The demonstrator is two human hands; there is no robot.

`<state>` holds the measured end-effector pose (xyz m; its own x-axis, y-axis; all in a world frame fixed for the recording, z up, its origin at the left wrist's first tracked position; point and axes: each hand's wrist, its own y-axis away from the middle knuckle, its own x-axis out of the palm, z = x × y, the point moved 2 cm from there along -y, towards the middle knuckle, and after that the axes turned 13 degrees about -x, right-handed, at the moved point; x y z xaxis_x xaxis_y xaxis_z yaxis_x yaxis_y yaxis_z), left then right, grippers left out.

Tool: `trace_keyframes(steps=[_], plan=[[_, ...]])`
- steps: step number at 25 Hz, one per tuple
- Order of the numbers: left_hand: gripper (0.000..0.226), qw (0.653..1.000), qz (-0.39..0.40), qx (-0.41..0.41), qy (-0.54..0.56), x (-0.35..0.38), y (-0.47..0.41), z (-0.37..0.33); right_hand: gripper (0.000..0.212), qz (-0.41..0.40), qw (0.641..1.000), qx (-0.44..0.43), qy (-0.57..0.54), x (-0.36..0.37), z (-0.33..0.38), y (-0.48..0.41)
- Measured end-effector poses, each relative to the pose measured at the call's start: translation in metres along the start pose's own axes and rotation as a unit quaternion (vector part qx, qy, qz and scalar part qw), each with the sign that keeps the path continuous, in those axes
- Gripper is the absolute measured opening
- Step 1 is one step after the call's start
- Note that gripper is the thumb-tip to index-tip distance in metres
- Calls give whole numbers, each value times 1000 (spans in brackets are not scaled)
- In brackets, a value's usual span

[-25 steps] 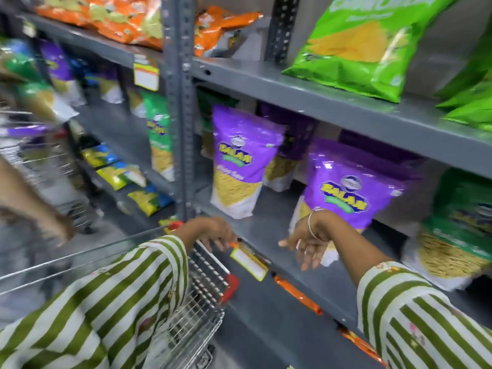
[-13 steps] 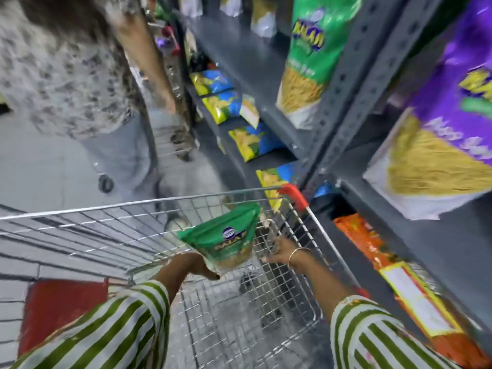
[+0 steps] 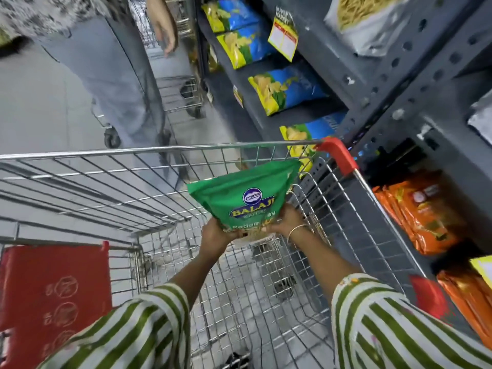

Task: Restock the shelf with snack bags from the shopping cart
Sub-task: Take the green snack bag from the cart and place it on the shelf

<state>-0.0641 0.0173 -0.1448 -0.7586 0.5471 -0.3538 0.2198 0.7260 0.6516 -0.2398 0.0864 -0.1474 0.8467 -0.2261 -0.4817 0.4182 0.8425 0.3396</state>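
Left hand (image 3: 217, 233) and right hand (image 3: 286, 222) both grip the lower end of the green snack bag (image 3: 245, 198) between them, held above the cart basket (image 3: 239, 283); shelf (image 3: 386, 83) to right hand's right.

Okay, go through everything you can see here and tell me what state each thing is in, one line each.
Green snack bag: sealed, held up over the cart by both hands.
Left hand: gripping the bag's lower left.
Right hand: gripping the bag's lower right.
Shopping cart: basket looks nearly empty.
Blue and yellow bags: lying flat on the shelf.
Orange packs: stacked on a low shelf.
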Motion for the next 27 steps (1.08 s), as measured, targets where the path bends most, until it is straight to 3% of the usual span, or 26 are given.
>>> trace_keyframes(steps=[5,10,15,21,24,27], plan=[[51,997,28,51,-48,-22,69,-51,70,-46,998,1,-49,-44,53,62],[52,982,69,162,-70,-39,165,-131,107,-115,989,-75,-59,-122,125,144],[62,947,90,275,-141,-26,267,-203,71,-214,969,-109,57,-213,184,258],[67,866,134,411,-251,63,396,-239,66,-316,941,-86,83,-302,160,409],[49,839,204,426,-269,126,441,-238,63,-370,926,-60,53,-323,132,486],[50,822,274,420,-271,194,482,-228,63,-425,905,-28,-8,-339,88,553]])
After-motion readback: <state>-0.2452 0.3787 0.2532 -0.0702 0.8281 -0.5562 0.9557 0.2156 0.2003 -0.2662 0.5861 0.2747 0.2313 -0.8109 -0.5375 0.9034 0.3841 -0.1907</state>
